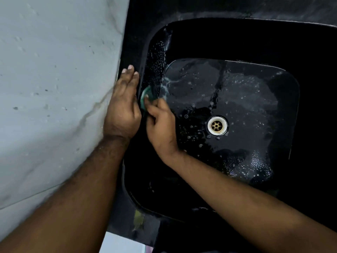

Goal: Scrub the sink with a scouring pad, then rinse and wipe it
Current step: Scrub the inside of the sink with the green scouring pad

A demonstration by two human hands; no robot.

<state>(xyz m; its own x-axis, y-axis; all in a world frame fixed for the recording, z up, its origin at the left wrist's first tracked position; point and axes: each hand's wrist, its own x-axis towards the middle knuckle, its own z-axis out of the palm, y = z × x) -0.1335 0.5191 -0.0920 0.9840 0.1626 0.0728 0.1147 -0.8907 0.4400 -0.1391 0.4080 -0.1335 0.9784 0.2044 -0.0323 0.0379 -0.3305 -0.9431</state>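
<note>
Now right hand (160, 125) presses scouring pad (145, 96) against sink (155, 57) wall.

Glossy black sink (191, 44), wet and soapy; brassy metal drain (217, 125); rough matt plaster wall (54, 88), upper left.

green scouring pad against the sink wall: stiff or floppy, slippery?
The round green scouring pad looks thin and curved under the right hand, so probably floppy and light. The wet black sink shows suds and droplets, so the pad may slide in a loose grip.
</note>
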